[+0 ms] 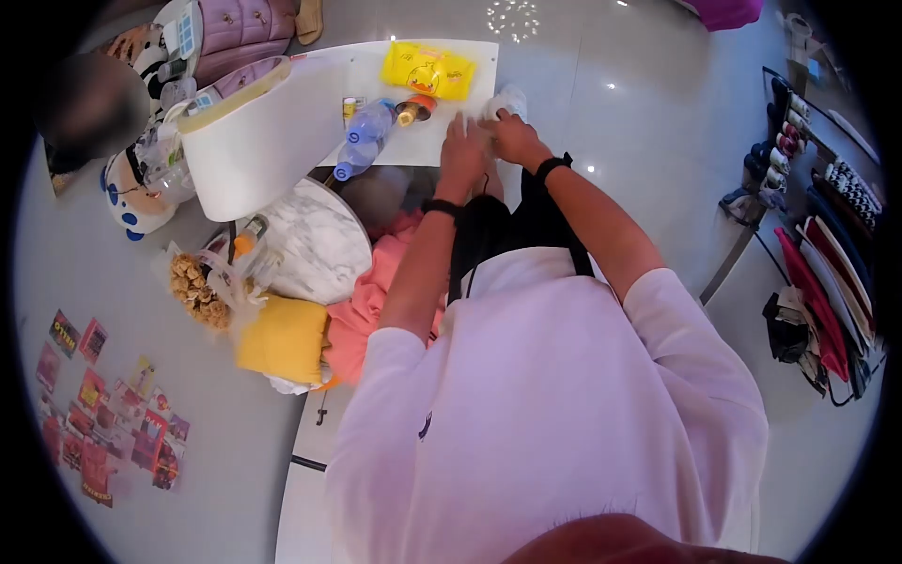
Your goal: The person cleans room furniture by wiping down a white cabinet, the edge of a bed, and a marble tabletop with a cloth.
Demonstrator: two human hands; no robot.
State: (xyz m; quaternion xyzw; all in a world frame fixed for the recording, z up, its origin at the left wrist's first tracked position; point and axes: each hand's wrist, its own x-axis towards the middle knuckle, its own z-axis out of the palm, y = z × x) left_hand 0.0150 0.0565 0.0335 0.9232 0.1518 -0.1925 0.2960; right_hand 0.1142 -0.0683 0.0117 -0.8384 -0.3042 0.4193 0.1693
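My left hand (465, 155) and my right hand (517, 139) are close together at the right edge of the white table (411, 146). The fingers of both are bent inward, and what lies between them is too small or hidden to make out. Just beyond my right fingertips is a whitish, partly see-through thing (510, 100), whose kind I cannot tell. A yellow wipes packet with a duck face (427, 71) lies on the table past my left hand. Beside it are clear plastic bottles with blue tints (366, 136) and a small orange bottle (413, 111).
A white curved panel (258, 141) rises on the left, near a round marble-patterned tabletop (305, 240). A yellow cushion (282, 338) and pink cloth (371, 291) lie beside me. Another person (141, 42) is at the far left. A clothes rack (817, 273) stands right.
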